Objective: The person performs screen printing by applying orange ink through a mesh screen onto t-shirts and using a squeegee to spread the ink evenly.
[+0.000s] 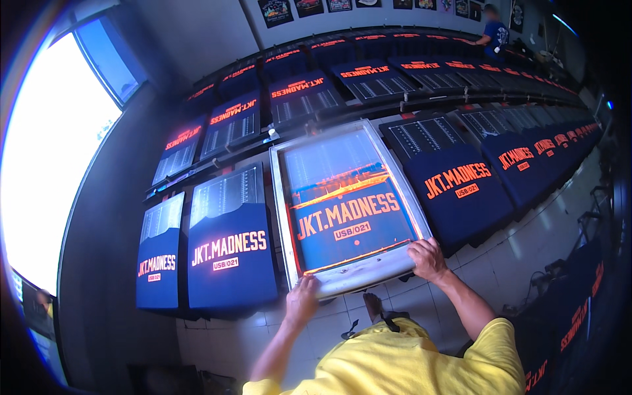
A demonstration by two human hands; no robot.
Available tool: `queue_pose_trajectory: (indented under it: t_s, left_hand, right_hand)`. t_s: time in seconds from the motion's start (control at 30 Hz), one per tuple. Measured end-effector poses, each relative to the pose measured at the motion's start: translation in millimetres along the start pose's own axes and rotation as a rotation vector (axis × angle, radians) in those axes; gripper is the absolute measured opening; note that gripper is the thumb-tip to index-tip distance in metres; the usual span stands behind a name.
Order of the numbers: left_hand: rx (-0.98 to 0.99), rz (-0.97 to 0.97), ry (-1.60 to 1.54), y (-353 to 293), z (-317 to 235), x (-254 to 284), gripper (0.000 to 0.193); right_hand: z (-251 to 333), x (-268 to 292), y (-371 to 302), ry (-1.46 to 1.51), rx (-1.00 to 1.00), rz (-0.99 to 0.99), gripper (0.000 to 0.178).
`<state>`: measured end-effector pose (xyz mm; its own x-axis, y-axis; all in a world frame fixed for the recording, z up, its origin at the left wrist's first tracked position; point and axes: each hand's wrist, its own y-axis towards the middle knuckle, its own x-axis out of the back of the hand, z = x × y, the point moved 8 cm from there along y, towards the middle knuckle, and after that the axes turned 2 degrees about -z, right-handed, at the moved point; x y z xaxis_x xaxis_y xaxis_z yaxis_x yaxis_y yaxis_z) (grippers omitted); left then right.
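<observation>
A screen printing frame (359,271) with a pale metal border lies over one of the printing boards in front of me. Orange ink is smeared across its mesh in a band at mid-height and along the near edge. Through the mesh, orange lettering shows over dark blue cloth. My left hand (301,299) is closed on the frame's near left corner, slightly blurred. At the near right corner, my right hand (428,259) grips the border with its fingers curled over it.
Dark blue shirts with orange print (230,253) lie on boards left of the frame. More printed shirts (454,191) run off to the right, with further rows behind. A person in a dark blue shirt (496,36) stands at the far right. Tiled floor (421,306) shows nearby.
</observation>
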<state>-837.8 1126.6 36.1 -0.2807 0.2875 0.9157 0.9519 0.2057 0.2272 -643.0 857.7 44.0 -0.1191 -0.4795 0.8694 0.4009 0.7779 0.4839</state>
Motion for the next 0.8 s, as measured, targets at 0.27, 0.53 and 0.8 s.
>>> queue_pose_trajectory:
  t_s: [0.27, 0.53, 0.8]
  left_hand:
    - [-0.053, 0.022, 0.079, -28, -5, -20, 0.065]
    - [0.180, -0.036, -0.167, -31, 33, 8, 0.065]
    - [0.651, -0.150, -0.389, -35, 124, -25, 0.037]
  right_hand:
    - [15, -5, -30, 0.004, -0.072, 0.177, 0.069]
    - [-18, 10, -31, 0.187, -0.275, -0.068, 0.046]
    - [-146, -70, -60, 0.416, -0.938, -0.188, 0.022]
